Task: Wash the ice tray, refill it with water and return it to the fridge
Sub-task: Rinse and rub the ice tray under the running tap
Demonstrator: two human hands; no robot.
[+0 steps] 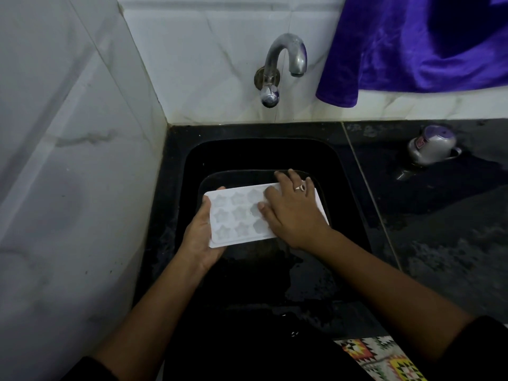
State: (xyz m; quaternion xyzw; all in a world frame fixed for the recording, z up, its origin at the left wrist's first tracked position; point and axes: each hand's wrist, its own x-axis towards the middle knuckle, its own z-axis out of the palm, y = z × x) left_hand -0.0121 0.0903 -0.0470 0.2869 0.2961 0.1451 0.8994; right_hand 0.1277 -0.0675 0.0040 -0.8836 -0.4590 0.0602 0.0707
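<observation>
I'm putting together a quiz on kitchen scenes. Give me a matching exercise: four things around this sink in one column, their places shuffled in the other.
Things
1. ice tray
2. tap
3. purple cloth
4. steel container with purple lid

Places
A. on the black counter, right of the sink
B. gripped by the left hand over the sink
C. fixed to the tiled wall
D. hanging at the upper right

Pairs: 1-B, 2-C, 3-D, 4-A

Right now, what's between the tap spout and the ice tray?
The head view shows that stretch bare: no water falls from the tap spout toward the ice tray, only the sink wall behind.
</observation>
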